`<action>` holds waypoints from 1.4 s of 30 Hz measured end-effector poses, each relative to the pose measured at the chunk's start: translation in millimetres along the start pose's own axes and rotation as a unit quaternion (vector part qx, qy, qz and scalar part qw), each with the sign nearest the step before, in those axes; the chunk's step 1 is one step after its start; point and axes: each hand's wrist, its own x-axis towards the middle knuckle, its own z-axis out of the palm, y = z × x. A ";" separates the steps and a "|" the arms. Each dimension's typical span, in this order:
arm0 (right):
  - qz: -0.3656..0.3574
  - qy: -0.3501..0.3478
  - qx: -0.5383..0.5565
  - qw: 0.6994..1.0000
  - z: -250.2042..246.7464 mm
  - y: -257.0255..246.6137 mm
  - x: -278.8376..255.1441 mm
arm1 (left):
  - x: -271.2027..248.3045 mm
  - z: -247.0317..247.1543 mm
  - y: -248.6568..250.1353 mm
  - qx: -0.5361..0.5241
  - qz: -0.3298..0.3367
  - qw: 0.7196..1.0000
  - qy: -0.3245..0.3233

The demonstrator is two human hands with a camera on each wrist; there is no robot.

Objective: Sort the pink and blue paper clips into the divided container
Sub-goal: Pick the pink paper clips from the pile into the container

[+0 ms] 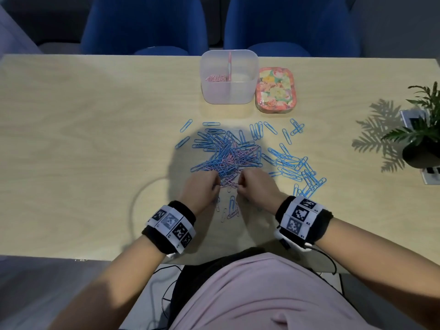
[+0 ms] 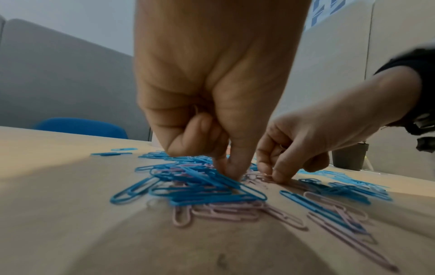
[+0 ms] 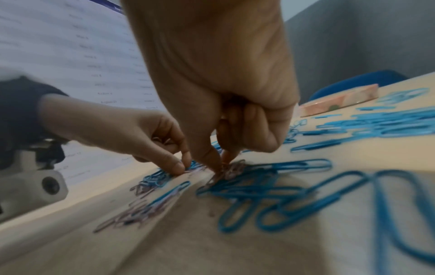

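A mixed heap of blue and pink paper clips [image 1: 227,154] lies mid-table. Both hands work at its near edge with fingers curled. My left hand [image 1: 217,185] pinches down into the heap [image 2: 231,174], and a pink clip loop [image 2: 195,109] shows inside its curled fingers. My right hand [image 1: 240,185] pinches a small bunch of pink clips [image 3: 231,167] with thumb and forefinger. The translucent divided container [image 1: 247,96] stands at the far edge. Pink clips [image 1: 215,78] lie in its left compartment, and the right compartment looks bare.
A floral tin [image 1: 276,90] touches the container's right side. More blue clips [image 1: 300,172] spread out to the right of the heap, and a few pink ones [image 1: 232,214] lie between my wrists. A potted plant [image 1: 421,141] stands at the right edge. Blue chairs [image 1: 145,25] line the far side.
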 end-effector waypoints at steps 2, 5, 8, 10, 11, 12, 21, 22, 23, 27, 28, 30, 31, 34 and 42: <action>-0.002 -0.009 -0.011 1.000 -3.1 8.3 -2.6 | 0.1 0.1 -1.2 -0.001 0.002 1.000 -0.007; -0.020 -0.020 0.006 1.000 -10.2 23.3 -2.4 | -0.3 -2.0 -5.2 -0.026 0.007 1.000 0.002; 0.005 -0.029 0.175 0.984 -32.0 28.9 7.7 | -1.9 -5.9 -7.8 -0.030 0.026 0.999 0.002; 0.040 -0.046 0.314 0.947 -59.2 23.3 20.8 | -2.4 -7.6 -9.0 -0.012 0.040 0.999 -0.012; 0.050 -0.057 0.349 0.934 -74.8 18.8 30.4 | -2.3 -7.7 -10.3 -0.008 0.043 0.999 -0.018; 0.050 -0.065 0.360 0.929 -90.3 13.8 42.4 | -2.2 -7.5 -11.7 -0.003 0.046 0.999 -0.022; 0.071 0.035 0.401 0.913 -166.8 -66.4 177.2 | 3.0 -5.6 -8.7 0.037 0.051 0.997 -0.050; 0.084 0.028 0.434 0.897 -166.5 -70.0 190.8 | 4.6 -5.3 -8.7 0.036 0.045 0.997 -0.060; 0.097 0.014 0.455 0.885 -166.1 -72.6 199.4 | 6.5 -4.9 -9.0 0.034 0.040 0.996 -0.069; 0.105 -0.035 0.456 0.883 -167.2 -73.8 209.7 | 13.2 -3.0 -11.7 0.053 0.045 0.992 -0.106; 0.102 -0.033 0.466 0.878 -169.9 -72.4 206.8 | 14.3 -3.3 -11.6 0.055 0.049 0.991 -0.114; 0.091 -0.006 0.526 0.846 -174.7 -69.5 190.0 | 16.4 -8.6 -9.5 0.038 0.055 0.989 -0.135; 0.079 0.009 0.549 0.832 -175.6 -66.4 175.0 | 18.2 -14.8 -8.1 0.015 0.056 0.988 -0.143; 0.026 0.013 0.520 0.853 -162.0 -43.1 124.7 | 36.6 -48.6 -1.0 -0.078 0.037 0.987 -0.135; -0.081 -0.128 0.008 0.988 -59.3 13.6 21.9 | 135.7 -148.0 24.9 -0.034 0.013 0.998 0.055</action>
